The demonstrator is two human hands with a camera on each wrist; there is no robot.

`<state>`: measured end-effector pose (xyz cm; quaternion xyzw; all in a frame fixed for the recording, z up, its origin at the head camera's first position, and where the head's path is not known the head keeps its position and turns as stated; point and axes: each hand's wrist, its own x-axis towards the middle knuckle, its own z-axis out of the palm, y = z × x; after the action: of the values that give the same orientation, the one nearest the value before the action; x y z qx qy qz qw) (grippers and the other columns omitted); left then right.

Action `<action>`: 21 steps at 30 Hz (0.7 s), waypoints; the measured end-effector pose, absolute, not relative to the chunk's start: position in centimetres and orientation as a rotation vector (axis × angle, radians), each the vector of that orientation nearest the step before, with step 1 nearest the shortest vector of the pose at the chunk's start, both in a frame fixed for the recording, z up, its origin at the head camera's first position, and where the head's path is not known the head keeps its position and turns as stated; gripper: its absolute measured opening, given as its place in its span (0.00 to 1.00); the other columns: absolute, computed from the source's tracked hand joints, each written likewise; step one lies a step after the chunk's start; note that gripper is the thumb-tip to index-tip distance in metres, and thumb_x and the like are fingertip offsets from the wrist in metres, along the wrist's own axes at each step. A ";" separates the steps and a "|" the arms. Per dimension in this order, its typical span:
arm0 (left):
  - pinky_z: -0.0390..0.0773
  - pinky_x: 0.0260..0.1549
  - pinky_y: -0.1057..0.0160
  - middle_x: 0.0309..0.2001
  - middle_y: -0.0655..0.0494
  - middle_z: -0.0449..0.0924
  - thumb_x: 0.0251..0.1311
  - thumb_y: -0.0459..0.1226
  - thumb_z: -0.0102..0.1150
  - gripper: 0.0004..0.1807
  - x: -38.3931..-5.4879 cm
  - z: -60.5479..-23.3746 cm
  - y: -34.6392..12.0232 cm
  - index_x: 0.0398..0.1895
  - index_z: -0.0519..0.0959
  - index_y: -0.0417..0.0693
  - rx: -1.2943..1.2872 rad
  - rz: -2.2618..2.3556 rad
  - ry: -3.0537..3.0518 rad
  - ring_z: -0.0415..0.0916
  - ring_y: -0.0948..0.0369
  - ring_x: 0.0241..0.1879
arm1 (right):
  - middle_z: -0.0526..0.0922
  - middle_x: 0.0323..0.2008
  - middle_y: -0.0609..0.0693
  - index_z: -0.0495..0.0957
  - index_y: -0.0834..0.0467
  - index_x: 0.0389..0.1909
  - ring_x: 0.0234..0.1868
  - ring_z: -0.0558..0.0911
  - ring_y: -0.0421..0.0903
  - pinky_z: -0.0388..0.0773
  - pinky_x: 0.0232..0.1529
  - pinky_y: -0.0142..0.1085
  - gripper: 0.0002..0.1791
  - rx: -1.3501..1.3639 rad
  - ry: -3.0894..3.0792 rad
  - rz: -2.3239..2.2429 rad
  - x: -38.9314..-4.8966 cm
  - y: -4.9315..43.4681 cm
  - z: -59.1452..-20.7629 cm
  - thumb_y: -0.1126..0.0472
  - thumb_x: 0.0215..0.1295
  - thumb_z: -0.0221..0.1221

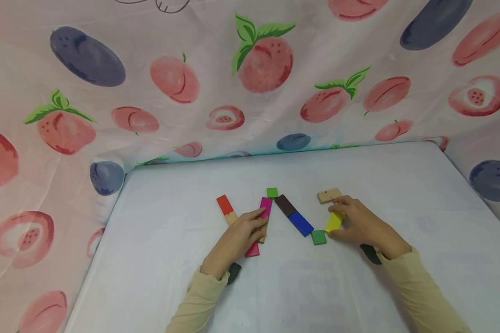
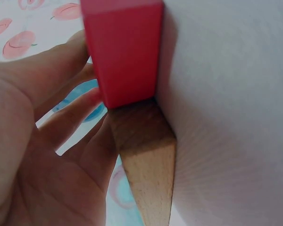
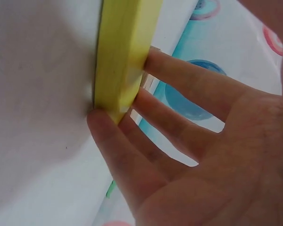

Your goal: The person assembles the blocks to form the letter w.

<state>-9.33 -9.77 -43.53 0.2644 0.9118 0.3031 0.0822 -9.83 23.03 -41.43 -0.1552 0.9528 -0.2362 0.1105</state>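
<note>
My right hand (image 1: 364, 225) pinches a yellow block (image 1: 334, 222) flat on the table, thumb at its near end and fingers along its far side. Just beyond its fingertips lies a plain wooden block (image 1: 328, 195). My left hand (image 1: 236, 235) rests over a magenta block (image 1: 266, 205), its fingers loosely extended and covering part of a wooden piece. A crimson block (image 1: 252, 250) lies beside the left thumb. In the left wrist view the crimson block (image 2: 125, 56) abuts a wooden block (image 2: 148, 155), with the fingers behind them.
A zigzag of blocks continues between the hands: light green (image 1: 272, 192), dark brown (image 1: 285, 206), blue (image 1: 301, 224) and green (image 1: 318, 237). To the left lie an orange-red block (image 1: 224, 204) and a wooden one (image 1: 231, 217). Fruit-print cloth (image 1: 216, 41) hangs behind the white table (image 1: 171, 194).
</note>
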 end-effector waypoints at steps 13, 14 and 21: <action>0.70 0.66 0.57 0.72 0.54 0.65 0.64 0.39 0.65 0.25 -9.4 -43.7 -9.7 0.64 0.77 0.44 0.752 0.892 2.724 0.64 0.53 0.71 | 0.67 0.65 0.67 0.78 0.65 0.57 0.66 0.66 0.67 0.68 0.63 0.64 0.33 -0.427 2.801 -0.703 -10.3 22.8 -41.7 0.52 0.52 0.74; 0.70 0.66 0.57 0.73 0.54 0.65 0.64 0.39 0.65 0.25 -9.3 -43.7 -9.7 0.64 0.77 0.44 0.750 0.890 2.723 0.64 0.53 0.71 | 0.67 0.65 0.67 0.78 0.65 0.57 0.66 0.66 0.66 0.68 0.63 0.63 0.33 -0.429 2.803 -0.702 -10.4 22.8 -41.7 0.52 0.53 0.74; 0.70 0.66 0.57 0.73 0.55 0.65 0.64 0.39 0.64 0.25 -9.3 -43.7 -9.7 0.64 0.76 0.45 0.739 0.882 2.726 0.64 0.53 0.71 | 0.67 0.66 0.67 0.77 0.64 0.58 0.66 0.65 0.67 0.67 0.64 0.64 0.35 -0.437 2.803 -0.704 -10.6 22.7 -41.9 0.50 0.53 0.74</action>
<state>-9.33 -9.73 -43.65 0.2488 0.9174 0.2969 0.0912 -10.64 22.72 -41.88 -0.1486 0.9533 -0.2394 0.1090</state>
